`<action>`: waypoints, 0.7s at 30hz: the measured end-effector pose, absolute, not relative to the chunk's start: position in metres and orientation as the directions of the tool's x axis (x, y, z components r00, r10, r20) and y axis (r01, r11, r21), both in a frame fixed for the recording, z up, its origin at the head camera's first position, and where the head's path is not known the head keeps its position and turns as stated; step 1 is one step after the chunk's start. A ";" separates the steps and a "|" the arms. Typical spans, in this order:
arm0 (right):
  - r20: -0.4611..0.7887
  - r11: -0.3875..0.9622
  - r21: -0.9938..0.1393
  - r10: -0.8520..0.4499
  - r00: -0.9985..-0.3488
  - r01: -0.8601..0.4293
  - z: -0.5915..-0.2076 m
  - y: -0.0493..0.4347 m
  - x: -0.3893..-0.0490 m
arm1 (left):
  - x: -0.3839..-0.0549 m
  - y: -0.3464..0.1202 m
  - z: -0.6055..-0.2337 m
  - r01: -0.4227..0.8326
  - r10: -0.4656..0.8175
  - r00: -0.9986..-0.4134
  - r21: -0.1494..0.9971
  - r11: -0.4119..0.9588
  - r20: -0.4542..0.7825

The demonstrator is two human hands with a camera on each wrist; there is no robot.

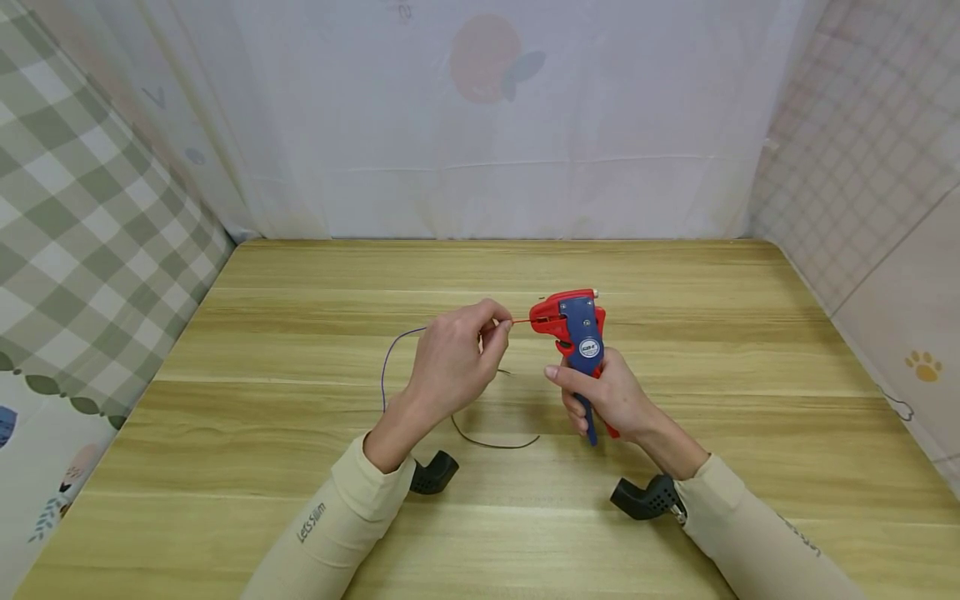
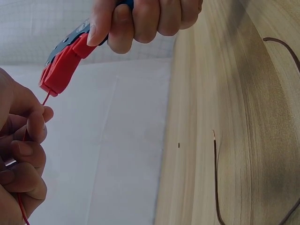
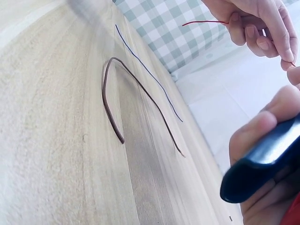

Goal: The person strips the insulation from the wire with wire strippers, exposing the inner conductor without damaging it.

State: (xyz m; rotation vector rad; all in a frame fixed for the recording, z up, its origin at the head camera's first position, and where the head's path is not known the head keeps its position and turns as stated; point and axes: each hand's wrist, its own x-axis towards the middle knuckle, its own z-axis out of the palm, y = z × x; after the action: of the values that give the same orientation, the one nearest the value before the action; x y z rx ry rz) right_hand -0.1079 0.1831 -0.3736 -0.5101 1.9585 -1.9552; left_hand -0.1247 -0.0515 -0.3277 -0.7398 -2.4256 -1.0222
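A red wire (image 2: 46,97) runs from the fingers of my left hand (image 1: 453,354) into the front of a red and blue wire stripper (image 1: 581,329). My left thumb and forefinger pinch the wire close to the tool's nose, and its loose tail (image 3: 205,21) sticks out behind the hand in the right wrist view. With my right hand (image 1: 611,392) I grip the stripper by its handles, holding it raised over the table. Below lies a brown wire (image 3: 140,84), bent in a curve, with bare copper at one end. Beyond it rests a blue wire (image 3: 149,71).
The wooden table (image 1: 300,517) ends at a white curtain (image 1: 390,200) at the back. A tiny dark scrap (image 2: 178,145) lies on the wood. Black wrist-camera mounts (image 1: 437,473) hang under both sleeves. Checked cloth (image 1: 90,167) covers the left side.
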 end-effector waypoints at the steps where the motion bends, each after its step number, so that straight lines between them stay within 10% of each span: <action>1: 0.021 -0.001 -1.000 -0.466 -0.885 -0.023 -0.374 0.183 -0.108 | -0.125 -0.052 -0.328 0.608 0.312 -0.778 0.529 0.592 0.545; 21: 0.023 0.004 -1.000 -0.443 -0.896 -0.028 -0.373 0.182 -0.107 | -0.125 -0.052 -0.328 0.614 0.315 -0.773 0.524 0.590 0.551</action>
State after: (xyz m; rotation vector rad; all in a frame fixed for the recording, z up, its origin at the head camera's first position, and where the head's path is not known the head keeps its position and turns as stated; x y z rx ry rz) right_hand -0.1071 0.1819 -0.3729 -0.4887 1.9867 -1.9656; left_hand -0.1248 -0.0516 -0.3279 -0.7467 -2.4199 -1.0181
